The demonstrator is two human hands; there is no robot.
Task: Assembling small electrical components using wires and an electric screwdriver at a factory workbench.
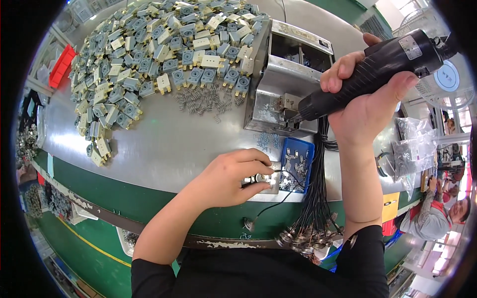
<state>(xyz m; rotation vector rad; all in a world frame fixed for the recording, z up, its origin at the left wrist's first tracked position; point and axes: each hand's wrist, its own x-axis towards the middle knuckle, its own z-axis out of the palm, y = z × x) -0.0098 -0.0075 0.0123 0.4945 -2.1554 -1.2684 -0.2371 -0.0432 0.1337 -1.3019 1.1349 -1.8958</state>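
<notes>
My right hand point(365, 107) is wrapped round a black electric screwdriver point(360, 79), tilted with its nose toward the left. The screwdriver's tip is at the front of a metal screw feeder point(283, 74); whether it touches a screw there is too small to tell. Low over the table's near edge, my left hand point(228, 176) has thumb and fingers closed round a small part with shiny metal point(258, 178), on a metal block point(274, 183). A black wire point(280, 201) runs beside these fingers and ends in a round metal piece point(249, 224). My fingers partly hide the small part.
A large heap of grey and cream switch-like housings point(164, 54) covers the far left, with loose springs point(206, 99) before it. A blue tray point(311, 159) of small metal parts stands beside bundled black wires point(320, 184). Another person point(432, 218) sits at the right.
</notes>
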